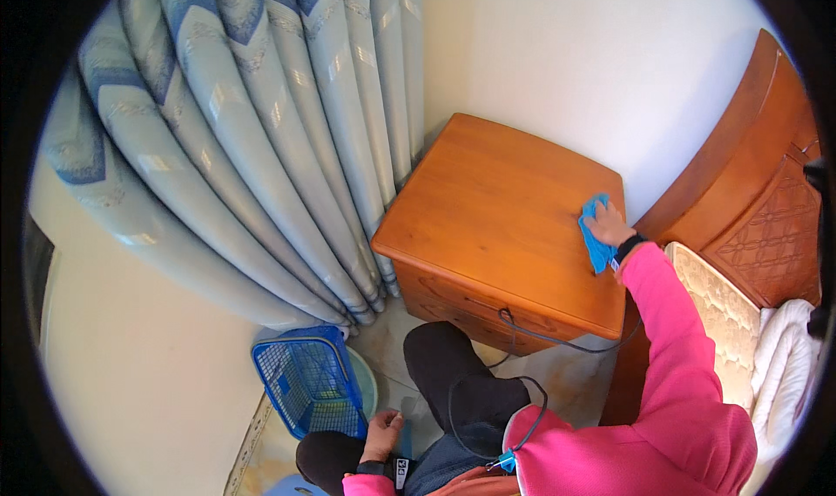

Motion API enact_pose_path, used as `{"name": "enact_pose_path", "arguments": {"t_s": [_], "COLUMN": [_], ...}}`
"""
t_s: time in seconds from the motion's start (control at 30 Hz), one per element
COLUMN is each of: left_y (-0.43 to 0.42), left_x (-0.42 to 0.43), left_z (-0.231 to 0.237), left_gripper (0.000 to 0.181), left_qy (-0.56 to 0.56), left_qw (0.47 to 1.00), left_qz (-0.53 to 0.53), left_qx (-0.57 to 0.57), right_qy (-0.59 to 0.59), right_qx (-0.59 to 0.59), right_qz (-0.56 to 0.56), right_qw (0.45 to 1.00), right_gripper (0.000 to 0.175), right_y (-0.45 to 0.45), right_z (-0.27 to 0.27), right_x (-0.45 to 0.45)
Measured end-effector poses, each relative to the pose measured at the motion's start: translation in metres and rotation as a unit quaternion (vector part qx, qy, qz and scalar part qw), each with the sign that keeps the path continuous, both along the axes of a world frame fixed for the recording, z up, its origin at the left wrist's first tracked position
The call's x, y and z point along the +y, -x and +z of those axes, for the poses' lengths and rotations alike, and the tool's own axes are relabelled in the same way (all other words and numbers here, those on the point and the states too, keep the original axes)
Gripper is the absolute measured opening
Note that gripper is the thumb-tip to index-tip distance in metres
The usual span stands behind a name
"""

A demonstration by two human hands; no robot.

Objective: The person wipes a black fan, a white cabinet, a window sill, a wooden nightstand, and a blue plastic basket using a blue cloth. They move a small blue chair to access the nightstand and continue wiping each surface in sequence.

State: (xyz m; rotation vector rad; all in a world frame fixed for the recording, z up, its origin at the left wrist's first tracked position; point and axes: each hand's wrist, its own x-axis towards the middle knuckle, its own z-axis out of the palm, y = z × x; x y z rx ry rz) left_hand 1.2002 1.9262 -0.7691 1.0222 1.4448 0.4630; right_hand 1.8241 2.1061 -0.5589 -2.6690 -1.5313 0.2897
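Note:
My right hand (607,224) presses a blue cloth (595,251) onto the top of a wooden nightstand (503,202), close to its right edge. The cloth is bunched under my fingers and hangs loose towards me. My left hand (384,431) rests low beside my left knee, fingers curled; whether anything is inside them is hidden. Just left of that hand stands a blue plastic basket (307,382) with mesh walls, tilted towards me. Part of a pale green basin (364,382) shows behind the basket.
Blue patterned curtains (261,137) hang against the nightstand's left side. A carved wooden headboard (751,189) and a mattress (712,306) stand at the right, with white bedding (787,365). A dark cable (568,342) loops across the nightstand's front to my jacket.

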Motion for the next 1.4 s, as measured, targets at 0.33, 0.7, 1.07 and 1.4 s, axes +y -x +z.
{"name": "enact_pose_path", "arguments": {"t_s": [0.33, 0.7, 1.07, 1.4], "left_y": [-0.003, -0.007, -0.006, 0.005], "left_x": [0.02, 0.028, 0.019, -0.008], "left_z": [0.006, 0.013, 0.003, -0.003], "left_gripper": [0.037, 0.044, 0.04, 0.032], "left_qy": [0.106, 0.121, 0.057, -0.074], "left_qw": [0.994, 0.993, 0.998, 0.996], "left_qz": [0.013, 0.001, 0.003, 0.018], "left_qx": [-0.02, -0.011, -0.018, 0.041], "right_qy": [-0.067, -0.087, -0.044, -0.097], "right_qx": [-0.012, -0.013, 0.022, 0.016], "right_qz": [0.004, 0.191, 0.413, 0.515], "right_qw": [0.998, 0.978, 0.91, 0.852], "right_gripper": [0.07, 0.064, 0.071, 0.064], "right_y": [0.055, 0.212, 0.276, 0.303], "right_z": [0.016, 0.034, 0.033, 0.028], "right_x": [0.153, 0.254, 0.161, 0.032]}}
